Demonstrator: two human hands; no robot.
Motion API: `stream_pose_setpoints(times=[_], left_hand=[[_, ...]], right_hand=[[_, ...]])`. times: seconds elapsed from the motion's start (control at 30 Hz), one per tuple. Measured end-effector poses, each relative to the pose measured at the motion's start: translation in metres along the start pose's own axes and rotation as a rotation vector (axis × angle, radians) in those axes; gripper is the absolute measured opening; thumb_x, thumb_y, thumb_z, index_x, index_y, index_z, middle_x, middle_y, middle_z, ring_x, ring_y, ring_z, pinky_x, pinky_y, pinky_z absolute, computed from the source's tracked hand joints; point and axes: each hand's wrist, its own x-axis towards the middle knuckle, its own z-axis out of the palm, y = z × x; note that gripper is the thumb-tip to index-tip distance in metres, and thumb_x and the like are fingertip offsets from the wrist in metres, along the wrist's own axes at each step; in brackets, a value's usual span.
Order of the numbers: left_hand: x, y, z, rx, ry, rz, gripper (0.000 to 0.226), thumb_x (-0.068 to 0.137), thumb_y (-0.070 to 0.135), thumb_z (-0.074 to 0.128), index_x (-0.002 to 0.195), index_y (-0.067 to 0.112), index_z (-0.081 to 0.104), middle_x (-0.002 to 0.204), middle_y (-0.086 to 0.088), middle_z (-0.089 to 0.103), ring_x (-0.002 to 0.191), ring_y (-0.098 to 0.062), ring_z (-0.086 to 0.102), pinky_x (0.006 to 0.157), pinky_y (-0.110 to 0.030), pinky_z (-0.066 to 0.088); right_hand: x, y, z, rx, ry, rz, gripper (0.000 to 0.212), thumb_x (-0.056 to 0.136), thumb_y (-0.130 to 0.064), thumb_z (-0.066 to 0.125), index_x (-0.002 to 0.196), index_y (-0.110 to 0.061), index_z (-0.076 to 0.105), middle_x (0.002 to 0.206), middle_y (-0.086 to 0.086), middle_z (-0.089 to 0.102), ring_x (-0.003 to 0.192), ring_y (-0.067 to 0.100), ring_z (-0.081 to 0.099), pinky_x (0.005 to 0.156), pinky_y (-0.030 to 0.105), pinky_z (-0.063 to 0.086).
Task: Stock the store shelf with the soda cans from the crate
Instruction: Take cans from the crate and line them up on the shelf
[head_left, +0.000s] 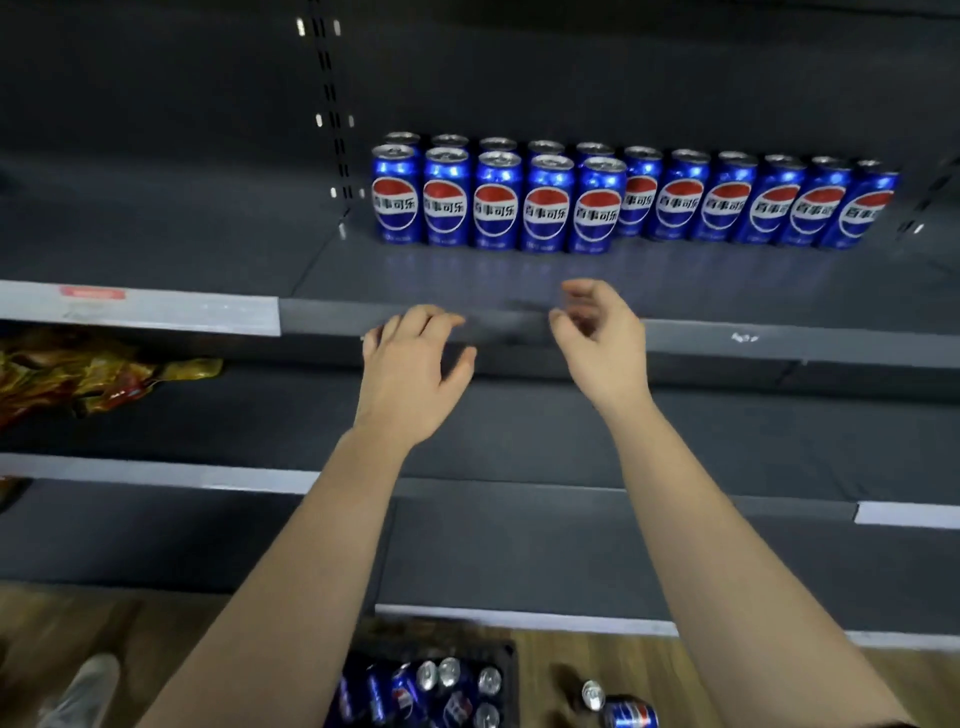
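Left hand (410, 358) and right hand (597, 338) empty, loose-fingered, apart; cans (545, 205) beyond them, crate (506, 656) beneath, snack bags (78, 374) off left

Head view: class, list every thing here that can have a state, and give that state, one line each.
Left hand: open, holding nothing.
Right hand: fingers loosely curled, holding nothing.
Front cans: five upright on the shelf.
Back cans: upright in a row behind.
Crate cans: jumbled in the crate.
Floor can: lying on its side, outside the crate.
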Motion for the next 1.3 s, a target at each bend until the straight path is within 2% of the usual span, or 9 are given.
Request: stream_pose_setpoints(times=[0.17,0.33,0.57,0.63,0.73,0.83,0.93,1.07,1.3], left_hand=[[-0.115,-0.051,-0.018,0.018,-0.22,-0.021,0.052,0.088,0.05,0.032,0.125,0.025,0.057,0.128,0.003,0.055,0.116,-0.022,0.051,0.098,-0.039,0.031],[-0.212,-0.111,-0.034,-0.008,-0.338,-0.159,0.035,0.096,0.036,0.049,0.128,0.025,0.055,0.131,0.003,0.053,0.121,-0.021,0.048,0.1,-0.039,0.03],[-0.294,-0.158,-0.052,0.041,-0.519,-0.248,0.039,0.098,0.039,0.044,0.136,0.031,0.046,0.137,0.006,0.049,0.128,-0.017,0.042,0.105,-0.036,0.025],[-0.313,-0.163,-0.054,0.042,-0.54,-0.267,0.038,0.098,0.039,0.044,0.136,0.031,0.046,0.136,0.006,0.049,0.128,-0.017,0.042,0.105,-0.037,0.025],[-0.34,-0.167,-0.056,0.036,-0.553,-0.307,0.036,0.098,0.039,0.044,0.133,0.03,0.048,0.133,0.004,0.051,0.126,-0.018,0.043,0.104,-0.039,0.026],[-0.364,-0.168,-0.055,0.021,-0.557,-0.352,0.035,0.098,0.039,0.045,0.131,0.03,0.05,0.132,0.004,0.053,0.124,-0.019,0.046,0.102,-0.039,0.027],[-0.388,-0.164,-0.055,0.026,-0.568,-0.393,0.035,0.097,0.039,0.045,0.131,0.03,0.05,0.131,0.004,0.053,0.122,-0.019,0.047,0.1,-0.039,0.028],[-0.422,-0.151,-0.058,0.026,-0.584,-0.448,0.034,0.097,0.036,0.045,0.13,0.029,0.05,0.129,0.004,0.053,0.117,-0.019,0.049,0.1,-0.04,0.027],[-0.474,-0.135,-0.059,0.027,-0.595,-0.481,0.035,0.096,0.036,0.048,0.129,0.027,0.052,0.124,0.002,0.058,0.113,-0.022,0.054,0.099,-0.04,0.029]], right_hand=[[-0.118,0.011,0.037,0.036,-0.077,0.08,0.024,0.088,-0.01,0.065,0.109,-0.022,0.064,0.104,-0.008,0.066,0.092,0.001,0.063,0.078,0.005,0.044],[-0.233,0.034,0.081,-0.037,-0.207,0.279,0.023,0.087,-0.008,0.067,0.106,-0.02,0.065,0.097,-0.011,0.066,0.085,-0.006,0.059,0.074,0.003,0.042],[-0.339,0.047,0.118,-0.152,-0.339,0.448,0.024,0.088,-0.012,0.067,0.11,-0.021,0.064,0.095,-0.012,0.065,0.082,-0.003,0.06,0.071,-0.002,0.039],[-0.359,0.048,0.123,-0.155,-0.357,0.496,0.025,0.088,-0.01,0.066,0.112,-0.017,0.064,0.097,-0.008,0.066,0.078,-0.002,0.06,0.068,0.0,0.039],[-0.384,0.051,0.125,-0.205,-0.393,0.495,0.027,0.086,-0.011,0.069,0.113,-0.016,0.065,0.092,-0.006,0.066,0.081,0.006,0.064,0.077,0.01,0.045],[-0.404,0.051,0.119,-0.246,-0.431,0.496,0.025,0.086,-0.018,0.071,0.111,-0.019,0.065,0.09,-0.01,0.065,0.079,0.004,0.062,0.076,0.008,0.044],[-0.421,0.054,0.108,-0.257,-0.461,0.516,0.026,0.087,-0.023,0.071,0.112,-0.021,0.065,0.092,-0.01,0.065,0.083,0.009,0.063,0.079,0.018,0.045],[-0.447,0.056,0.088,-0.252,-0.493,0.574,0.029,0.087,-0.019,0.069,0.115,-0.022,0.065,0.097,-0.009,0.066,0.088,0.011,0.064,0.085,0.024,0.048],[-0.495,0.061,0.066,-0.234,-0.536,0.632,0.03,0.089,-0.016,0.067,0.118,-0.016,0.063,0.099,-0.004,0.065,0.087,0.007,0.061,0.078,0.011,0.044]])
